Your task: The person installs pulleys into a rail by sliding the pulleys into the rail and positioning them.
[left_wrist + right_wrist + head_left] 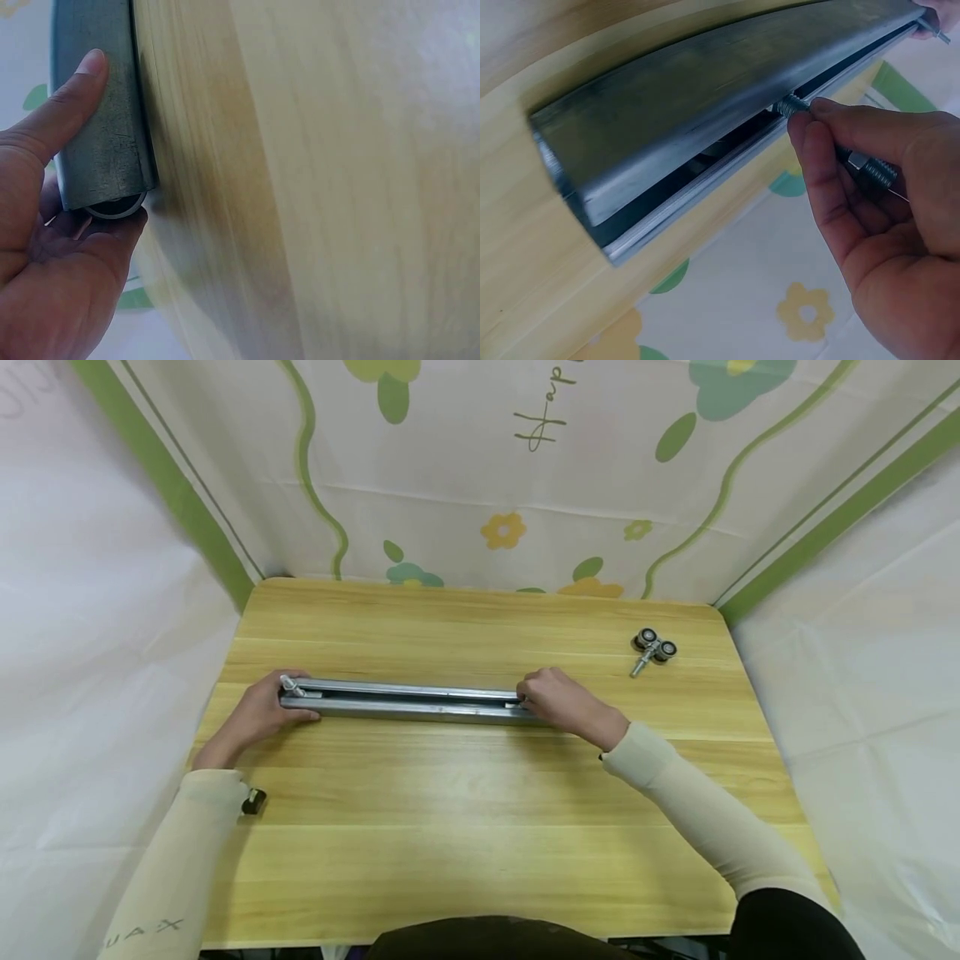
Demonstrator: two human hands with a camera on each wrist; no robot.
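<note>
A long metal channel rail [420,712] lies on the wooden table with its slot facing up. My left hand [262,706] grips the rail's left end, the thumb lying along the near wall in the left wrist view. A round wheel edge [116,207] shows inside that end, by the fingers. A threaded bolt [291,686] sticks up from the slot there. Toward the other end, my right hand [885,202] pinches a second threaded bolt [787,105] rising from the slot. What this bolt joins to inside the rail is mostly hidden.
A loose twin-wheel roller [651,647] with a threaded bolt lies at the back right of the wooden table [450,835]. Printed fabric walls [442,460] stand behind the table and at both sides.
</note>
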